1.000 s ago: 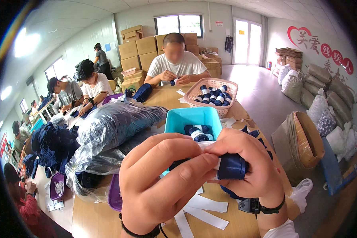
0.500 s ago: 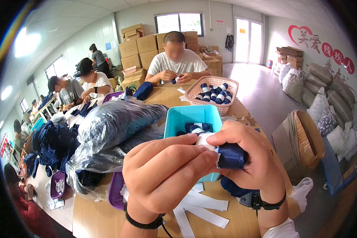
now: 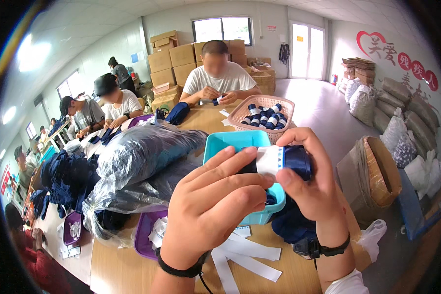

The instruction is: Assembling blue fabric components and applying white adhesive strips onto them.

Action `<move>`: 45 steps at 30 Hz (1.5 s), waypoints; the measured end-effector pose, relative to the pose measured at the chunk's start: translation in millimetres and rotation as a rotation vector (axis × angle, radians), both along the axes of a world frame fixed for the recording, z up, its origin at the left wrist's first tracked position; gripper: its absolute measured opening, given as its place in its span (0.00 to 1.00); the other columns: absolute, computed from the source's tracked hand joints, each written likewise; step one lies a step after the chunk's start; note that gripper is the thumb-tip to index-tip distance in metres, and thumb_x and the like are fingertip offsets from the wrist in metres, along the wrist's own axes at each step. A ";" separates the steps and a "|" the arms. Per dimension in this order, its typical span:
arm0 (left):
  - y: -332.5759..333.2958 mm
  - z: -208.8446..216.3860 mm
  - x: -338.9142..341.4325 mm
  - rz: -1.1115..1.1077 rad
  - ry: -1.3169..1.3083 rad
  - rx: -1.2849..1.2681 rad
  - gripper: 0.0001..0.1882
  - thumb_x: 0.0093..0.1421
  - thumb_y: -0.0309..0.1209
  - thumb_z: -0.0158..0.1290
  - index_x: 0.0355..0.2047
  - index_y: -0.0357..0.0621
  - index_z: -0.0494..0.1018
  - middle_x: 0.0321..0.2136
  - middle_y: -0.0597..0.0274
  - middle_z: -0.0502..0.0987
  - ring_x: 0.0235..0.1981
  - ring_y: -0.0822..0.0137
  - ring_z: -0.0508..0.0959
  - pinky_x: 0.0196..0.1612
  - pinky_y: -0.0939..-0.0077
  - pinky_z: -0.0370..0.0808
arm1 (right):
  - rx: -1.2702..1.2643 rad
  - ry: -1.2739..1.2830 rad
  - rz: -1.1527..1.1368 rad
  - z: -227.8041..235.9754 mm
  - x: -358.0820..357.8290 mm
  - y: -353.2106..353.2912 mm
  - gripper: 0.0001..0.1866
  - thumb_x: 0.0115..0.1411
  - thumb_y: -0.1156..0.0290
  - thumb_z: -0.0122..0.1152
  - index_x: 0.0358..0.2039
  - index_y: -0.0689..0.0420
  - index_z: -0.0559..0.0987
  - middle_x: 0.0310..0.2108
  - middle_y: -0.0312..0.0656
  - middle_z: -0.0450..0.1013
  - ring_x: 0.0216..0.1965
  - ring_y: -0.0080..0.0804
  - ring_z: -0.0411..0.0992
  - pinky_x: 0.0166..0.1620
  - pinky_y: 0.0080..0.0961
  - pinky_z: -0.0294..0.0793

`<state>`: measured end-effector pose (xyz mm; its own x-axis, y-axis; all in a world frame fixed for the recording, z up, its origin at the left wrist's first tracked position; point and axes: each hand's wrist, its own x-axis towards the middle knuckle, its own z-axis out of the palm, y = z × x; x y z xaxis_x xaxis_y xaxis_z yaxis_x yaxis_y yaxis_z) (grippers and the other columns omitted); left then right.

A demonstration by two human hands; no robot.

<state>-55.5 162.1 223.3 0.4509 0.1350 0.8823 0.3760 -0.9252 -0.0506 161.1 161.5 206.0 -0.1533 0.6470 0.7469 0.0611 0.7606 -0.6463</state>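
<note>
My right hand (image 3: 321,191) grips a navy blue fabric roll (image 3: 301,159), thumb below and index finger over the top. Around the roll's middle runs a white paper band (image 3: 268,160) with a blue-patterned edge. The fingers of my left hand (image 3: 208,210) lie along the band and the roll's left end; its thumb is hidden behind them. Both hands are above a turquoise basket (image 3: 232,139), which has navy fabric inside and is partly covered by them. Under my wrists, loose white paper strips (image 3: 255,247) are spread on the wooden table (image 3: 112,264).
A purple basket (image 3: 143,237) holding white paper pieces sits left of my left wrist. Dark blue fabric (image 3: 289,228) lies by my right wrist. Large plastic bags (image 3: 132,157) fill the left. A pink basket (image 3: 237,122) of banded rolls stands ahead, near a seated person (image 3: 220,76).
The roll has been raised slightly and turned, showing the band's blue edge. My left fingers have straightened along it, and my right hand has shifted up and right.
</note>
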 end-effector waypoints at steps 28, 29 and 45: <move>-43.6 16.2 -83.2 0.755 -0.014 -0.697 0.12 0.58 0.19 0.57 0.41 0.39 0.85 0.34 0.47 0.85 0.38 0.44 0.85 0.45 0.59 0.81 | -0.091 -0.249 -0.506 -60.2 -18.4 59.1 0.16 0.70 0.64 0.65 0.51 0.59 0.74 0.42 0.55 0.79 0.42 0.51 0.79 0.47 0.39 0.77; -38.8 12.5 -84.1 0.607 0.007 -0.616 0.11 0.59 0.20 0.58 0.41 0.38 0.84 0.36 0.46 0.86 0.37 0.45 0.85 0.45 0.61 0.81 | -0.080 -0.302 -0.508 -60.1 -15.1 58.9 0.17 0.70 0.64 0.65 0.52 0.60 0.74 0.42 0.56 0.79 0.43 0.54 0.79 0.48 0.40 0.77; -19.9 3.8 -54.1 -0.797 0.099 -0.657 0.16 0.73 0.33 0.56 0.41 0.27 0.80 0.37 0.45 0.85 0.39 0.58 0.86 0.46 0.66 0.85 | -0.155 -0.066 -0.031 -10.7 7.0 24.4 0.23 0.75 0.65 0.58 0.63 0.66 0.70 0.57 0.47 0.75 0.51 0.30 0.77 0.58 0.30 0.75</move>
